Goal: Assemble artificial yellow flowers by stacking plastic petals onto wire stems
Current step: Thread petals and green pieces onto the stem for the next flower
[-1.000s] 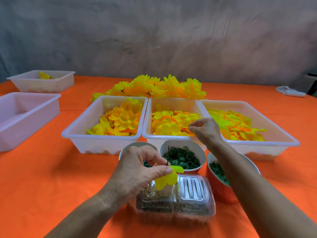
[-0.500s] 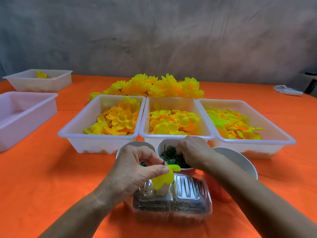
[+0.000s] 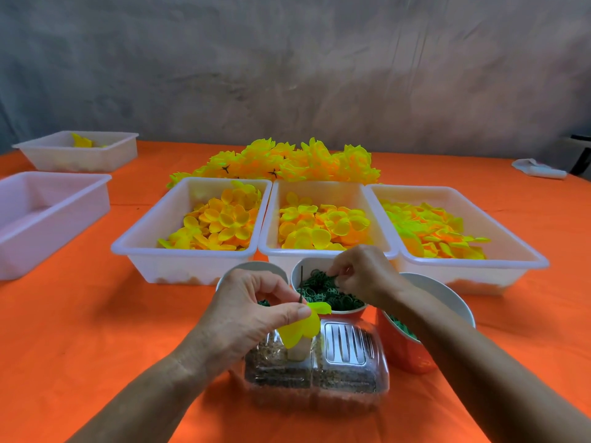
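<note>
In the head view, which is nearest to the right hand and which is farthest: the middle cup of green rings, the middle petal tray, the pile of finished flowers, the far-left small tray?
1. Middle cup of green rings, directly under the right hand.
2. Middle petal tray, just behind it.
3. Pile of finished flowers, behind the trays.
4. Far-left small tray, at the back left corner.

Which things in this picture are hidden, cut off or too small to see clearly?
Head view only:
- Left cup: contents mostly hidden behind the left hand.
- Right hand: whether its fingers pinch a green ring is too small to tell.
- Wire stem: lower part hidden by the yellow petal and hand.
- Left tray: cut off by the left edge.
</note>
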